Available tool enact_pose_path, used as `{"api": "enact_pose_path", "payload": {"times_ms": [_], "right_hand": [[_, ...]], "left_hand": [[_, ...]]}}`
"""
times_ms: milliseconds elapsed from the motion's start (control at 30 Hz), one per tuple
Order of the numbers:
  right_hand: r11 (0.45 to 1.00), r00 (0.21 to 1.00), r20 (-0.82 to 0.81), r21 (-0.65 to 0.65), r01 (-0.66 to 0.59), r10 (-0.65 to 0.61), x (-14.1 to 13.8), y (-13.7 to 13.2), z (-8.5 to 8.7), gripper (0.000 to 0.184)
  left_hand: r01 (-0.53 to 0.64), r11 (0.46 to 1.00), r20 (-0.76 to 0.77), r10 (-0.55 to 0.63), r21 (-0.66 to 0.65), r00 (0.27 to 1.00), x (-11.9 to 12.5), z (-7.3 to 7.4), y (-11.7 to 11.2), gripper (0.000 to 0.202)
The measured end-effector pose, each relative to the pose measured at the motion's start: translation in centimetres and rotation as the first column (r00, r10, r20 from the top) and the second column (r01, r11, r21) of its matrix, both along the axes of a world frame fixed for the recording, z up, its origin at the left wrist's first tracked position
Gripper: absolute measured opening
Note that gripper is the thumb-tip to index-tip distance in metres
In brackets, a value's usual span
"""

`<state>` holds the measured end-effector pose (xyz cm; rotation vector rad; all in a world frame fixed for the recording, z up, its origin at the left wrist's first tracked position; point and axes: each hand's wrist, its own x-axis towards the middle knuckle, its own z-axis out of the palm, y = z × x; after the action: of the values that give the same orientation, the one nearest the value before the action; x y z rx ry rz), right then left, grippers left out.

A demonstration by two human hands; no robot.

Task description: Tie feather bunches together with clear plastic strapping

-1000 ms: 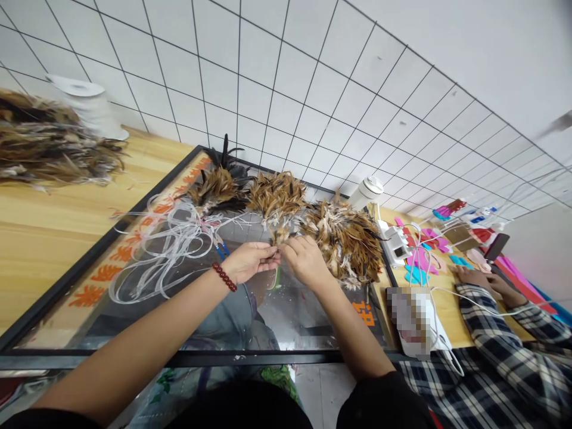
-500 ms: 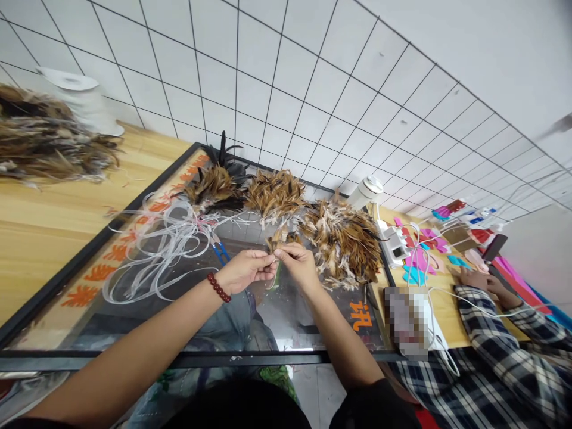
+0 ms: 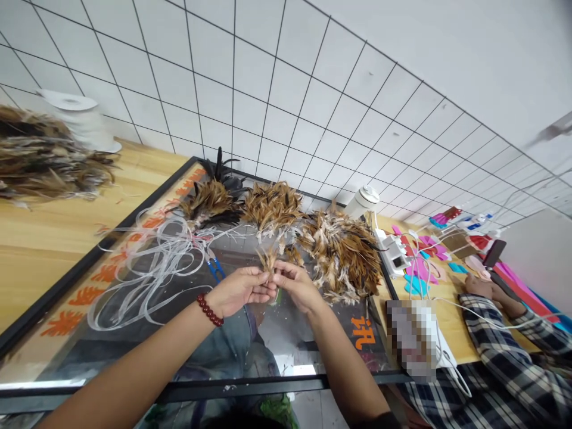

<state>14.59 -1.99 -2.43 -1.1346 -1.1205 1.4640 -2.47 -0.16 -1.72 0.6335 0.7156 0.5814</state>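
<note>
Near orange 讯 (image 3: 360, 331), left hand (image 3: 239, 290) and right hand (image 3: 297, 286) pinch feathers (image 3: 269, 258).

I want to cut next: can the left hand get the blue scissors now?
Probably yes: the blue scissors lie uncovered just beside the left hand, though it pinches small feathers.

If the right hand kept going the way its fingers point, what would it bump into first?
Probably the left hand: the right hand points leftward at its fingertips, almost touching them around the small feather tuft both pinch. Depth is unclear.
</note>
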Motion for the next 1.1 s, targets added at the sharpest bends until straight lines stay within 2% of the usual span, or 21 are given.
{"api": "enact_pose_path", "payload": {"times_ms": [67, 100, 167, 267, 367, 467, 567, 633, 667, 700, 767, 833, 900, 1000, 1067, 1100], "right_hand": [[0.986, 0.986, -0.096, -0.076, -0.147, 0.140, 0.3, -0.3, 0.1, 0.031], [0.980, 0.978, -0.127, -0.097, -0.176, 0.164, 0.4, -0.4, 0.2, 0.029], [0.982, 0.981, -0.152, -0.128, -0.141, 0.121, 0.3, -0.5, 0.2, 0.029], [0.991, 0.991, -0.130, -0.131, 0.006, -0.024, -0.1, -0.3, -0.1, 0.028], [0.989, 0.989, -0.087, -0.098, 0.107, -0.116, -0.7, -0.2, -0.6, 0.029], [0.992, 0.992, 0.010, -0.032, 0.125, -0.125, -1.1, -0.3, -0.8, 0.030], [0.991, 0.986, 0.115, 0.069, 0.115, -0.123, -0.5, 0.0, -0.3, 0.028], [0.975, 0.953, 0.244, 0.175, 0.138, -0.179, 0.7, 0.8, 0.6, 0.023], [0.961, 0.913, 0.344, 0.238, 0.141, -0.219, 1.5, 1.5, 1.2, 0.022], [0.945, 0.836, 0.476, 0.297, 0.140, -0.273, 2.2, 2.2, 1.8, 0.023], [0.938, 0.573, 0.766, 0.346, 0.014, -0.291, 3.4, 3.7, 2.9, 0.016], [0.958, 0.319, 0.916, 0.278, -0.065, -0.244, 3.6, 5.2, 3.6, 0.016], [0.975, 0.150, 0.969, 0.210, -0.068, -0.198, 2.8, 6.2, 3.7, 0.026], [0.991, 0.030, 0.993, 0.116, -0.070, -0.114, 1.2, 7.0, 3.2, 0.029], [0.995, 0.025, 0.998, 0.055, -0.081, -0.053, 0.9, 7.1, 3.0, 0.022], [0.995, 0.055, 0.998, 0.044, -0.086, -0.039, 1.1, 6.9, 3.0, 0.020]], "left_hand": [[0.080, 0.997, 0.012, -0.080, 0.004, 0.997, -0.1, 0.0, -0.2, 0.019], [0.118, 0.993, 0.018, -0.118, 0.005, 0.993, -0.1, 0.0, -0.3, 0.019], [0.161, 0.987, 0.024, -0.161, 0.009, 0.987, 0.0, 0.1, -0.5, 0.019], [0.155, 0.988, 0.019, -0.155, 0.012, 0.988, 0.1, 0.4, -0.7, 0.018], [0.130, 0.991, 0.019, -0.130, 0.006, 0.991, 0.3, 0.7, -0.8, 0.023], [0.072, 0.996, -0.046, -0.070, 0.055, 0.996, 0.6, 0.5, -0.9, 0.024], [-0.018, 0.994, -0.075, 0.026, 0.112, 0.997, 0.9, -0.1, -1.0, 0.026], [-0.115, 0.988, -0.031, 0.119, 0.103, 0.992, 1.0, -0.3, -1.0, 0.026], [-0.175, 0.980, -0.003, 0.176, 0.089, 0.984, 1.1, -0.3, -0.9, 0.026], [-0.234, 0.969, 0.025, 0.233, 0.075, 0.972, 1.1, -0.2, -0.9, 0.026], [-0.321, 0.946, 0.078, 0.317, 0.051, 0.945, 1.1, -0.1, -0.7, 0.026], [-0.371, 0.928, 0.117, 0.365, 0.032, 0.924, 1.0, 0.0, -0.5, 0.026], [-0.397, 0.917, 0.132, 0.391, 0.022, 0.911, 0.9, 0.1, -0.4, 0.026], [-0.421, 0.907, 0.136, 0.415, 0.019, 0.900, 0.9, 0.0, -0.4, 0.024], [-0.431, 0.902, 0.139, 0.425, 0.011, 0.894, 0.9, -0.1, -0.4, 0.023], [-0.434, 0.901, 0.140, 0.429, 0.004, 0.892, 0.9, -0.1, -0.4, 0.022]]}}
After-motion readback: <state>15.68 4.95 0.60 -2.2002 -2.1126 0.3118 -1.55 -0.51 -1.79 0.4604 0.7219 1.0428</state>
